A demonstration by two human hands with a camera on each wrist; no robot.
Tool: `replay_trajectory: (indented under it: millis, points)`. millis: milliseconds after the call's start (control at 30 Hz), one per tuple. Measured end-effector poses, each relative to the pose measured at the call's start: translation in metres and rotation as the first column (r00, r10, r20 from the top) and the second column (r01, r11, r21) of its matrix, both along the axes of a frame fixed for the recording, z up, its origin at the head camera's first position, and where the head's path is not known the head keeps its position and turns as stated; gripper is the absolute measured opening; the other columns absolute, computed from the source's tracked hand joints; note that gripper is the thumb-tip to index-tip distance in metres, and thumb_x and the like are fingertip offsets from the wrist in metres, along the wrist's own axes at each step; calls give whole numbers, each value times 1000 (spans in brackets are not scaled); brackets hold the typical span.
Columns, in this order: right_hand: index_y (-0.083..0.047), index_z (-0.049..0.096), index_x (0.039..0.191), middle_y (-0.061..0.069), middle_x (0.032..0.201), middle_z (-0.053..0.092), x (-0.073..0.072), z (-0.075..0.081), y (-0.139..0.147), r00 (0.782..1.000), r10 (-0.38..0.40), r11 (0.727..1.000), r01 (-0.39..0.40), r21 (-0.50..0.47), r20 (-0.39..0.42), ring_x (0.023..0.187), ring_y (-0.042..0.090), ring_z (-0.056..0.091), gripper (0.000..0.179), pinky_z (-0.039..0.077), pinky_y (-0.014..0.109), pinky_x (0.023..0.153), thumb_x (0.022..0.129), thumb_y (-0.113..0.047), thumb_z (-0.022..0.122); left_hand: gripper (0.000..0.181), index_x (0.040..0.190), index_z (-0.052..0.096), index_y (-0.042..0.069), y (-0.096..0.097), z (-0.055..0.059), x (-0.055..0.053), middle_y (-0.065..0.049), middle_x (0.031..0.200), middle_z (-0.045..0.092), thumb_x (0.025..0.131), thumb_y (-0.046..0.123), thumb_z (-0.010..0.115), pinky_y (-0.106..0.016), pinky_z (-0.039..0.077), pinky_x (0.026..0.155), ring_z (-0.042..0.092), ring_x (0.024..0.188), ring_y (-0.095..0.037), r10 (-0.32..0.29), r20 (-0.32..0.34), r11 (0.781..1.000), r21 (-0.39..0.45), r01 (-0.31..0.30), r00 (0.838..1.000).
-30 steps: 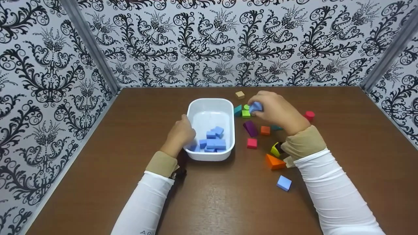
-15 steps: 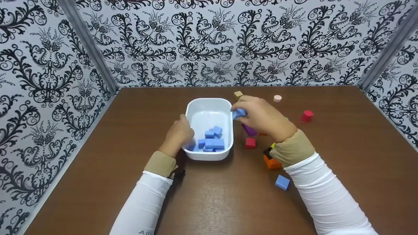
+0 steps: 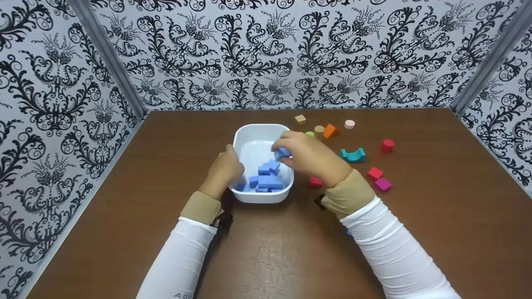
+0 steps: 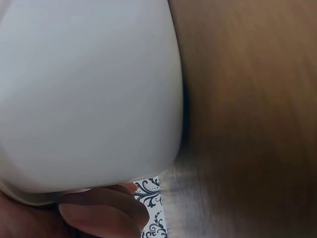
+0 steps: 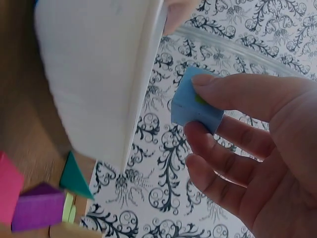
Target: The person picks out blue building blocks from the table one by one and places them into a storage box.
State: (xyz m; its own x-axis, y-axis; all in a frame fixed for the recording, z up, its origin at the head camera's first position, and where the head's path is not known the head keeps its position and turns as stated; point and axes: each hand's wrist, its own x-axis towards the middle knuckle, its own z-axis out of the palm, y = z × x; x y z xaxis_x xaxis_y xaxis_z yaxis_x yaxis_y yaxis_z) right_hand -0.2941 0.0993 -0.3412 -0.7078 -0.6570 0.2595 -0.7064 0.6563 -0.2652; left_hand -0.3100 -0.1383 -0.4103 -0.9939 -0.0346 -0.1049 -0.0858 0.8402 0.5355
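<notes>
A white plastic bin [image 3: 249, 143] stands on the brown table with several blue blocks [image 3: 270, 182] lying in its near half. My left hand [image 3: 224, 171] grips the bin's left rim; in the left wrist view its curled fingers [image 4: 101, 215] show under the rim. Over the bin's right side, my right hand [image 3: 314, 158] pinches another blue block [image 5: 195, 101] between thumb and fingertips. That block is above the rim in the right wrist view. Another blue block [image 3: 349, 232] is mostly hidden under the right forearm.
Right of the bin lie a red block [image 3: 315, 182], a teal arch block [image 3: 353, 155], a red cylinder [image 3: 387, 145] and a magenta block [image 3: 382, 184]. Farther back are an orange block [image 3: 330, 131], a pale pink cylinder [image 3: 349, 124] and a wooden cube [image 3: 300, 119]. Patterned walls enclose the table.
My right hand has carried the blue block leftward from the scattered blocks to over the bin. The left hand stays on the rim, and the view has shifted slightly.
</notes>
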Motion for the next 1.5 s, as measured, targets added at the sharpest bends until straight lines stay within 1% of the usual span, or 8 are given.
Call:
replay_trajectory:
  millis: [267, 467, 600, 767, 900, 1133, 1367, 1500]
  points:
    - [-5, 79, 119, 11, 104, 68, 4, -8, -25, 1000, 8, 999, -8, 43, 0, 94, 26, 67, 25, 59, 38, 87, 94, -5, 79, 62, 149, 36, -11, 0, 1, 4, -32, 130, 63, 93, 5, 58, -56, 52, 102, 65, 113, -41, 2, -14, 1000, 2, -2, 1000]
    - [-6, 78, 122, 12, 108, 70, -3, -18, -37, 998, -46, 997, 44, 56, 37, 97, 27, 68, 27, 59, 39, 91, 96, -8, 78, 64, 151, 35, -10, 1, 2, 2, -32, 132, 62, 93, 4, 59, -55, 52, 102, 65, 113, -41, 7, -4, 1000, -5, -7, 1000]
    - [-4, 77, 122, 13, 110, 70, -9, -28, -44, 997, -56, 997, 53, 64, 44, 97, 29, 69, 26, 59, 41, 93, 96, -9, 78, 67, 154, 32, -10, 2, 3, 2, -32, 134, 61, 94, 4, 59, -55, 52, 104, 64, 115, -41, 15, 11, 1000, -3, -15, 1000]
    - [-3, 78, 120, 15, 112, 72, -15, -36, -48, 998, -64, 998, 64, 10, 17, 99, 29, 69, 26, 59, 42, 95, 94, -7, 78, 62, 151, 35, -9, 1, 2, 1, -31, 130, 63, 96, 6, 58, -56, 53, 101, 66, 113, -41, 11, -6, 1000, -17, -11, 1000]
    - [-2, 78, 120, 16, 112, 71, -19, -41, -48, 995, -92, 995, 92, -38, -22, 100, 30, 69, 27, 59, 42, 95, 92, -3, 77, 60, 150, 36, -9, 1, 1, 0, -31, 130, 64, 96, 7, 58, -56, 53, 100, 66, 114, -42, 10, -17, 1000, -23, -11, 1000]
    - [0, 77, 122, 19, 112, 70, -25, -52, -44, 989, -145, 989, 144, -38, -20, 103, 33, 71, 29, 58, 44, 97, 93, 0, 75, 62, 152, 35, -8, 2, 0, 0, -31, 131, 64, 96, 7, 57, -55, 52, 102, 66, 116, -40, 22, -6, 1000, -9, -22, 1000]
    - [0, 75, 126, 19, 111, 68, -28, -58, -42, 989, -145, 987, 143, -69, -25, 101, 33, 69, 33, 58, 43, 98, 93, 1, 74, 60, 151, 36, -8, 2, 1, -1, -30, 131, 64, 98, 9, 57, -56, 52, 102, 66, 116, -40, 23, -3, 1000, -10, -23, 1000]
    - [-1, 73, 129, 18, 113, 68, -28, -61, -46, 995, -95, 991, 93, -95, -19, 103, 31, 68, 34, 57, 41, 99, 94, 0, 74, 64, 154, 32, -9, 1, 0, -1, -31, 133, 63, 98, 8, 57, -54, 52, 104, 66, 116, -39, 16, 2, 1000, -5, -16, 1000]
